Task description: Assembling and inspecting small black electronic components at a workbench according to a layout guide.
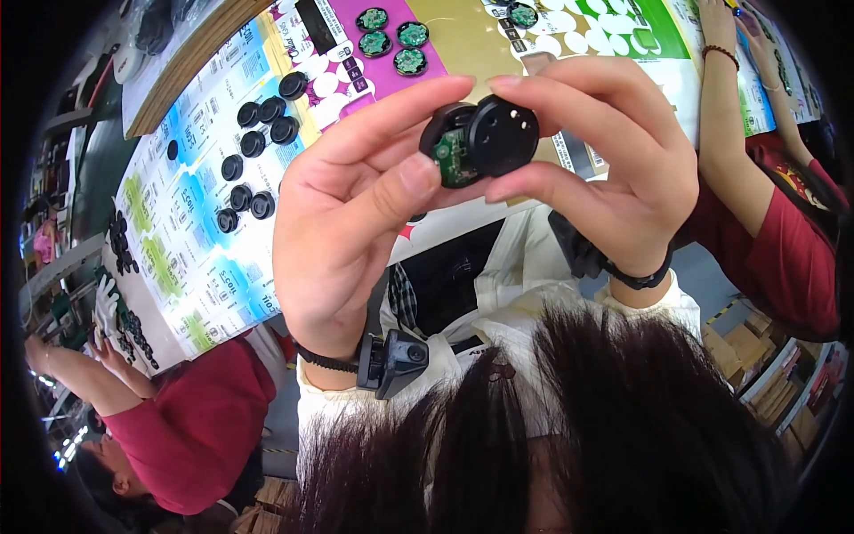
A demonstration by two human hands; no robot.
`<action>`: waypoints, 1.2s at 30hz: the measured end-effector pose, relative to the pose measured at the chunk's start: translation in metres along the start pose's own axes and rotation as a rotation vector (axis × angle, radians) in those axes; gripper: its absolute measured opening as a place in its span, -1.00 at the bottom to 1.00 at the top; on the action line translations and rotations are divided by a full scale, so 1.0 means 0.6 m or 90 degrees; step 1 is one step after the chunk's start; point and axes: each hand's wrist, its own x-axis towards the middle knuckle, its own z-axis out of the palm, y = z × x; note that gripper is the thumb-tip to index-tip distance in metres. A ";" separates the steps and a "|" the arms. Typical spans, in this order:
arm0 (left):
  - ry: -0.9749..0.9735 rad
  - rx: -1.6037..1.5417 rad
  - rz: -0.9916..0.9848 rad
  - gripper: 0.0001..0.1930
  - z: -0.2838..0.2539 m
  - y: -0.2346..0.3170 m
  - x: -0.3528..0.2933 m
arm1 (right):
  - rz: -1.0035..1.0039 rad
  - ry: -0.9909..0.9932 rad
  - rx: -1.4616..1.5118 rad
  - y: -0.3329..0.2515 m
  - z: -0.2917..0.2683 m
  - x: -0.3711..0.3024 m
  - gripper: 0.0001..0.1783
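Observation:
Raised over the table edge, my left hand [342, 200] pinches a round black housing [433, 133] between thumb and fingers. A green circuit board [453, 153] shows inside it. My right hand [614, 133] grips a round black cover [509, 135] by its rim, thumb below and index finger above. The cover is tilted against the housing, with a gap on the left where the board shows. Whether the two parts are joined on the far side is hidden.
Several round black parts [253, 143] lie on the printed sheets at the left. Several round green boards in black rings [412, 60] sit on a purple area at the back. A wooden ledge [182, 67] borders the upper left. Co-workers in red sit left [191, 427] and right [783, 240].

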 end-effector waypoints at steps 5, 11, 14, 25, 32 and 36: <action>-0.015 0.063 0.007 -0.49 -0.018 -0.013 0.003 | -0.031 0.017 0.017 -0.014 0.006 0.006 -0.47; -0.016 0.027 0.018 -0.50 -0.009 -0.020 0.002 | 0.002 0.033 0.032 -0.004 0.012 -0.005 -0.48; -0.019 0.025 0.019 -0.50 -0.007 -0.017 -0.001 | 0.006 0.030 0.033 -0.011 0.012 -0.002 -0.48; 0.013 0.049 -0.014 -0.42 -0.012 -0.020 0.000 | 0.011 0.018 0.048 -0.007 0.013 -0.007 -0.47; 0.009 0.042 -0.010 -0.42 -0.012 -0.023 -0.001 | 0.017 0.018 0.047 -0.010 0.011 -0.008 -0.46; 0.016 0.042 -0.001 -0.43 -0.011 -0.024 -0.002 | 0.009 0.026 0.040 -0.010 0.014 -0.008 -0.44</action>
